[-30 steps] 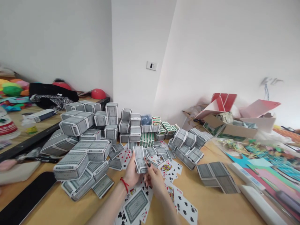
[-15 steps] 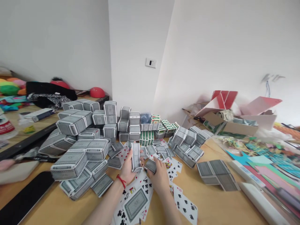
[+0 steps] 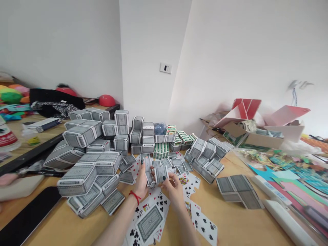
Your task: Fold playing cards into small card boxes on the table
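Note:
My left hand, with a red string at the wrist, grips a folded playing-card piece with a grey patterned back. In my right hand is a grey-backed folded card, pinched by thumb and fingers and held against the right side of the left hand's piece. Below the hands lie loose playing cards, some face up, one large one with its back up. Behind the hands stand green-and-white card boxes and stacked grey card blocks.
Large piles of joined card blocks rise on the left, with a black slab in front. On the right are another card structure, a flat card piece, an opened cardboard box, coloured paper and a white bar.
My right hand has lifted its folded card and brought it up against the piece in my left hand. The left hand's piece has tilted slightly.

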`<state>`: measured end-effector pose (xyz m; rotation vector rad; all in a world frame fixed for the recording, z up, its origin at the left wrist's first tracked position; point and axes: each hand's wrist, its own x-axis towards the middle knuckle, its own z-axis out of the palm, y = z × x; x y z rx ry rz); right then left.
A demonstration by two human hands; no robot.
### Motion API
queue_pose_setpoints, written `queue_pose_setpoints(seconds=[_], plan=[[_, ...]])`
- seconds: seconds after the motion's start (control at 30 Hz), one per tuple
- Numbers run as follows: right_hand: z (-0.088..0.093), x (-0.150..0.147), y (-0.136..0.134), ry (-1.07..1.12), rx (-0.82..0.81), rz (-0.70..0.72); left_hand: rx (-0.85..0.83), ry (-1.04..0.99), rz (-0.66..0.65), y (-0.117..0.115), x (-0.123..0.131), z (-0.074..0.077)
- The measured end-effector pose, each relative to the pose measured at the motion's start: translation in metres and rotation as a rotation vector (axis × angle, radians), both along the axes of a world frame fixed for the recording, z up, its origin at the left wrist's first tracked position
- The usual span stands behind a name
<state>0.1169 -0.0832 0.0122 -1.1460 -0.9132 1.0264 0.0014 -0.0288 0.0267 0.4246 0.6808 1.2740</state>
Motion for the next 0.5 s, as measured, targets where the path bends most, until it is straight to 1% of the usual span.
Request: queue_pose_setpoints(seconds=[0.1,0.2,0.4,0.5], plan=[[-0.002,-0.003,0.0,0.018,-0.023,0.004,0.013,0.006,0.006,-0.002,0.003,0.001],[-0.005,-0.005,0.002,0.08,-0.03,0.006,0.012,-0.018,-0.005,-0.003,0.004,0.004],[-0.007,0.001,0.004,0.218,-0.059,-0.074,-0.108,-0.219,-0.152,-0.001,0.001,0.005],[-0.008,0.006,0.004,0.299,-0.085,-0.129,-0.14,-0.23,-0.137,-0.001,0.0,0.004]])
